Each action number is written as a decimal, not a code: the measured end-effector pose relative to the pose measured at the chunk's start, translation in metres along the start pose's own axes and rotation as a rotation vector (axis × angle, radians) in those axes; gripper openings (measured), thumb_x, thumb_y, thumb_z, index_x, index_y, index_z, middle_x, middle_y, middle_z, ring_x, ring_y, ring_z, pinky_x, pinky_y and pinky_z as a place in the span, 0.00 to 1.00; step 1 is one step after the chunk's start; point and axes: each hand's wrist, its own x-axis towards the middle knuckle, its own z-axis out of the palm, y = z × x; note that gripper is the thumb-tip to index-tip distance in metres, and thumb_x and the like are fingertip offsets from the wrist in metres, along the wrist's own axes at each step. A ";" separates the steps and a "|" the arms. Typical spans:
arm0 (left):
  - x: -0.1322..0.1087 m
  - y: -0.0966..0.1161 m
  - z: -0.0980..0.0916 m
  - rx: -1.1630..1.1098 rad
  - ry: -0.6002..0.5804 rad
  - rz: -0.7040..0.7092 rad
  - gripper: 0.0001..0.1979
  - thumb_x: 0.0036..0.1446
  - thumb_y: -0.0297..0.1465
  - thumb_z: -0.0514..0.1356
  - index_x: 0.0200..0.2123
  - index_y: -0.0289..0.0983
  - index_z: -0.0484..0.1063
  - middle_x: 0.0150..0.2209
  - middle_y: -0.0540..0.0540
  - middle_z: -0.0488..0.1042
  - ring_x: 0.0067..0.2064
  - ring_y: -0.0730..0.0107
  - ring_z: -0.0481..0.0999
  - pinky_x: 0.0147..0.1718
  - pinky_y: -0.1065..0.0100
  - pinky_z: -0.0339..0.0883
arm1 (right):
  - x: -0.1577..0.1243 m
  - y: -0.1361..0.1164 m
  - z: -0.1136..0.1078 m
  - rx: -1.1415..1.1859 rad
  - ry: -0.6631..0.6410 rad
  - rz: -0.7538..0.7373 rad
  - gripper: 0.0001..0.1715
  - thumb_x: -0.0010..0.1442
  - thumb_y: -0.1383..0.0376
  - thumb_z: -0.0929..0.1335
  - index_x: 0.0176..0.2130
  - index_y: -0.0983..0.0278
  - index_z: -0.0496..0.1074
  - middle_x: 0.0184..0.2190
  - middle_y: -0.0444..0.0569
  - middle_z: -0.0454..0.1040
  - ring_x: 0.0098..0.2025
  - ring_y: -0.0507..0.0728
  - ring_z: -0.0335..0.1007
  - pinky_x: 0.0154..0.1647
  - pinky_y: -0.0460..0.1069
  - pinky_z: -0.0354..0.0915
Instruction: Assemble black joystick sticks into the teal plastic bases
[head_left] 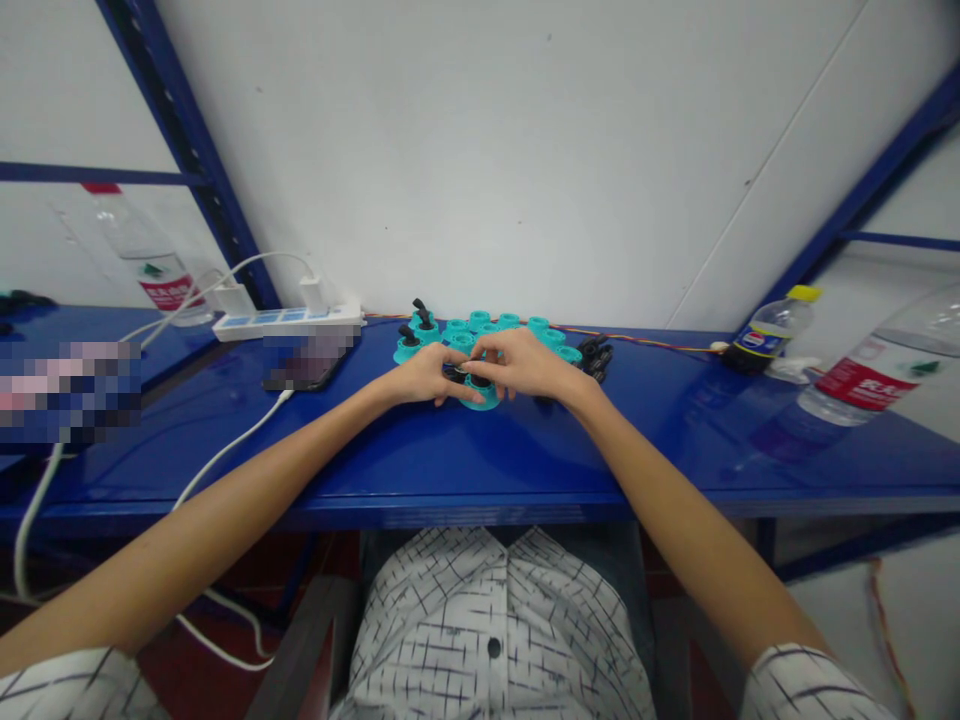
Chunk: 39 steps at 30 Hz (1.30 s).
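Observation:
My left hand [431,375] and my right hand [521,362] meet at the middle of the blue table. Between them stands a teal flanged spool-like piece [481,402] with black at its top. The left fingers close around a small black part [453,373], and the left thumb lies against the teal piece. My right hand has its fingertips pinched together just over the same piece; what they grip is mostly hidden. Behind the hands sits a group of similar teal pieces [537,326]. To the left, a teal piece [406,352] has a black part sticking up from it.
A pile of black parts [596,355] lies right of the hands. At left are a phone [319,368] on a white cable and a power strip [289,322]. A cola bottle [772,330] and a large water bottle [862,375] stand at right. Thin coloured wires [645,339] run along the wall.

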 end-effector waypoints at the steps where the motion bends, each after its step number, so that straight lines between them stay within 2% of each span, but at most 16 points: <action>1: 0.000 -0.001 0.000 0.002 0.002 0.002 0.21 0.46 0.42 0.70 0.38 0.31 0.78 0.13 0.56 0.64 0.16 0.78 0.63 0.17 0.76 0.52 | 0.000 -0.002 0.001 -0.019 0.016 0.002 0.12 0.63 0.59 0.65 0.37 0.65 0.73 0.18 0.43 0.72 0.17 0.51 0.68 0.23 0.46 0.62; 7: 0.001 -0.004 0.000 0.021 0.017 -0.011 0.22 0.46 0.43 0.70 0.37 0.31 0.78 0.12 0.55 0.64 0.15 0.78 0.62 0.17 0.76 0.51 | 0.003 -0.007 0.009 -0.086 0.070 0.019 0.09 0.62 0.63 0.63 0.39 0.65 0.70 0.15 0.41 0.68 0.15 0.52 0.66 0.24 0.46 0.60; 13: 0.000 0.002 0.000 0.017 0.011 -0.025 0.22 0.46 0.42 0.70 0.40 0.31 0.79 0.12 0.56 0.64 0.15 0.78 0.62 0.18 0.76 0.54 | 0.010 -0.004 0.015 -0.143 0.107 0.148 0.16 0.64 0.57 0.62 0.39 0.67 0.70 0.13 0.43 0.66 0.15 0.54 0.64 0.22 0.47 0.57; 16: 0.000 0.003 0.000 0.019 0.012 -0.021 0.23 0.46 0.42 0.70 0.41 0.31 0.78 0.12 0.56 0.64 0.15 0.78 0.63 0.18 0.76 0.54 | 0.012 -0.002 0.015 -0.273 0.168 0.149 0.17 0.64 0.55 0.63 0.36 0.66 0.72 0.18 0.48 0.70 0.20 0.55 0.68 0.25 0.47 0.56; 20: 0.001 0.002 0.000 0.021 0.014 -0.033 0.23 0.45 0.42 0.71 0.40 0.31 0.78 0.11 0.56 0.64 0.15 0.78 0.61 0.17 0.76 0.54 | 0.011 -0.002 0.015 -0.483 0.243 0.135 0.15 0.63 0.59 0.62 0.35 0.64 0.74 0.30 0.52 0.77 0.32 0.58 0.71 0.30 0.48 0.55; 26: 0.000 0.002 0.000 0.026 0.015 -0.060 0.28 0.45 0.43 0.71 0.46 0.32 0.78 0.11 0.56 0.63 0.15 0.78 0.61 0.17 0.75 0.52 | 0.009 -0.003 0.014 -0.574 0.212 0.207 0.22 0.65 0.60 0.58 0.34 0.65 0.78 0.33 0.55 0.79 0.34 0.59 0.71 0.32 0.49 0.54; 32: 0.000 0.000 0.000 0.011 0.003 -0.046 0.27 0.44 0.43 0.71 0.45 0.32 0.79 0.12 0.56 0.63 0.15 0.78 0.61 0.17 0.75 0.53 | 0.004 -0.002 0.005 -0.583 0.165 0.149 0.31 0.65 0.47 0.59 0.28 0.65 0.77 0.28 0.56 0.77 0.31 0.59 0.70 0.31 0.50 0.55; 34: 0.000 0.000 0.000 0.009 0.005 -0.047 0.26 0.44 0.44 0.71 0.43 0.32 0.79 0.12 0.55 0.64 0.15 0.78 0.61 0.17 0.75 0.52 | 0.001 -0.001 0.001 -0.555 0.115 0.114 0.31 0.63 0.44 0.62 0.26 0.65 0.75 0.24 0.54 0.75 0.28 0.58 0.68 0.28 0.49 0.53; 39: -0.001 0.001 -0.001 0.020 0.004 -0.051 0.28 0.43 0.45 0.71 0.44 0.32 0.79 0.12 0.55 0.64 0.15 0.78 0.61 0.17 0.75 0.51 | -0.001 0.001 -0.005 -0.523 0.074 0.101 0.23 0.58 0.50 0.67 0.22 0.64 0.73 0.20 0.49 0.70 0.23 0.54 0.61 0.25 0.49 0.49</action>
